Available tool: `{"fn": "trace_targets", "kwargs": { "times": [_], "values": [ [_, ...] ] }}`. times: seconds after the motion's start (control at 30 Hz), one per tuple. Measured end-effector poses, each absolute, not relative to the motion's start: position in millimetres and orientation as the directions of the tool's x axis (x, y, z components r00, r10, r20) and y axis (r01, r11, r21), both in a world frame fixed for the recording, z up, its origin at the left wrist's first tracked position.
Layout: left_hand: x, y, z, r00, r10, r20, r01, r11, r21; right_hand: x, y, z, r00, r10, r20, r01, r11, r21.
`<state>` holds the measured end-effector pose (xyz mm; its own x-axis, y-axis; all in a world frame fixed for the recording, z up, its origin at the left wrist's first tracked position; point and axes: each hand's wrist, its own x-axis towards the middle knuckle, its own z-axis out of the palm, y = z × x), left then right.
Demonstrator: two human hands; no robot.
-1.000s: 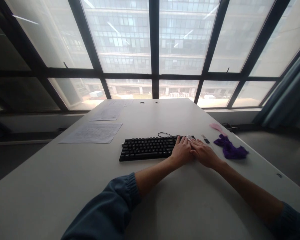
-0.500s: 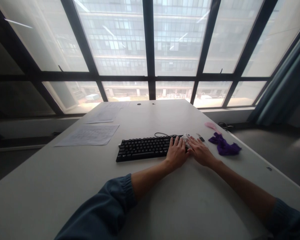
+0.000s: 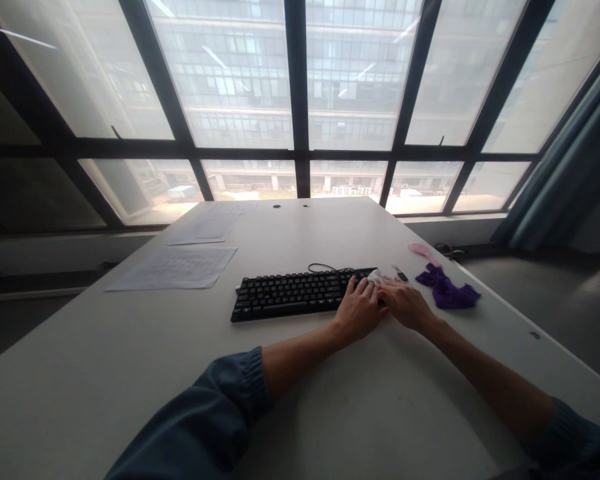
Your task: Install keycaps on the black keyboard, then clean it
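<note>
A black keyboard (image 3: 290, 294) lies across the middle of the white table (image 3: 330, 400), its cable looping behind it. My left hand (image 3: 360, 310) rests on the keyboard's right end with its fingers laid flat and close together. My right hand (image 3: 405, 303) sits right beside it, touching it, fingers pressed on a small white crumpled cloth (image 3: 377, 275) at the keyboard's far right corner. How much of the cloth lies under the fingers is hidden.
A purple cloth (image 3: 446, 291) and a pink item (image 3: 420, 251) lie to the right near the table's edge, with a small dark stick-like object (image 3: 400, 273) between them and the keyboard. Paper sheets (image 3: 175, 268) lie at the left. Large windows stand behind the table.
My left hand's fingers, spread over the keys half a second ago, have drawn together. Both hands stay at the keyboard's right end, with the white cloth shifting slightly under the right fingers.
</note>
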<state>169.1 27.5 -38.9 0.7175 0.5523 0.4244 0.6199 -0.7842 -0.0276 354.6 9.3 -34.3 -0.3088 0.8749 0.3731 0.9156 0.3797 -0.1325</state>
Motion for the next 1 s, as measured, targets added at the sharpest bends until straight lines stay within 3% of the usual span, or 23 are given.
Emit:
{"fn": "trace_targets", "kwargs": {
  "times": [0.17, 0.4, 0.57, 0.8, 1.0],
  "values": [
    [168, 31, -43, 0.701, 0.594, 0.395, 0.656, -0.755, -0.028, 358, 20, -49, -0.331, 0.876, 0.352, 0.892, 0.412, -0.185],
    [168, 21, -27, 0.735, 0.520, 0.435, 0.575, -0.818, 0.005, 359, 5, -21, -0.381, 0.858, 0.344, 0.879, 0.452, -0.153],
    [169, 22, -29, 0.716, 0.541, 0.441, 0.603, -0.798, -0.001, 359, 9, -31, -0.410, 0.838, 0.360, 0.845, 0.498, -0.196],
    [170, 31, -45, 0.665, 0.622, 0.414, 0.686, -0.727, -0.009, 362, 21, -57, -0.291, 0.889, 0.354, 0.919, 0.363, -0.157],
    [174, 31, -49, 0.640, 0.632, 0.438, 0.707, -0.707, -0.012, 360, 21, -53, -0.396, 0.849, 0.349, 0.846, 0.485, -0.222]
  ]
}}
